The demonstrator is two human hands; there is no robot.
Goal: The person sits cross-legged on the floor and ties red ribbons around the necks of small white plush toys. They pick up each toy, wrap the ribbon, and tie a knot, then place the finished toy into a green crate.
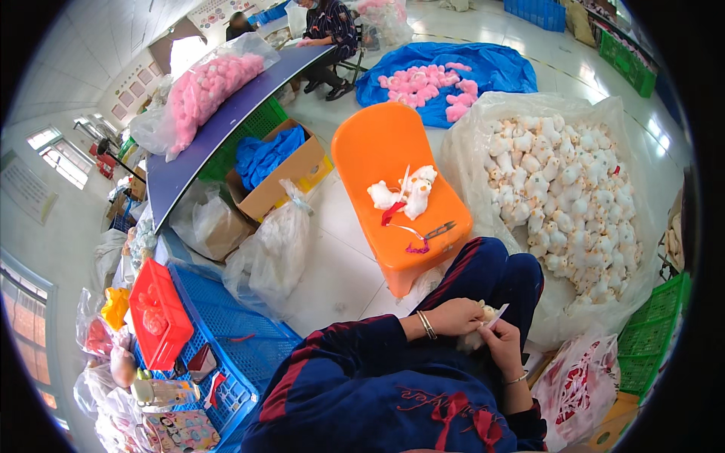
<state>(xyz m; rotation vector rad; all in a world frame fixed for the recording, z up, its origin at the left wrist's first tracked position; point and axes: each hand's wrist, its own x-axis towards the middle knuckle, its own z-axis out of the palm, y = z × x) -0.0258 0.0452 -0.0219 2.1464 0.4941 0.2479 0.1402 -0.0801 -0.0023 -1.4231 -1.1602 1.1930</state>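
Above my lap, my left hand [459, 316] is closed on a small white plush toy [470, 342], which my fingers partly hide. My right hand [504, 349] meets it there, its fingers pinching a narrow white strip [497, 315] that sticks up beside the toy. In front of my knees stands an orange chair [377, 143]. On its seat lie several white plush toys [418, 198], a red ribbon [391, 214] and a pair of thread snips [439, 230] with a purple cord [417, 248].
At my right, a large clear bag [483, 200] holds many white plush toys [559, 189]. Pink plush pieces [423, 83] lie on a blue sheet [498, 64]. Blue crates [260, 351] with a red bin [160, 321] stand left. A person [332, 34] sits beyond the purple table [198, 151].
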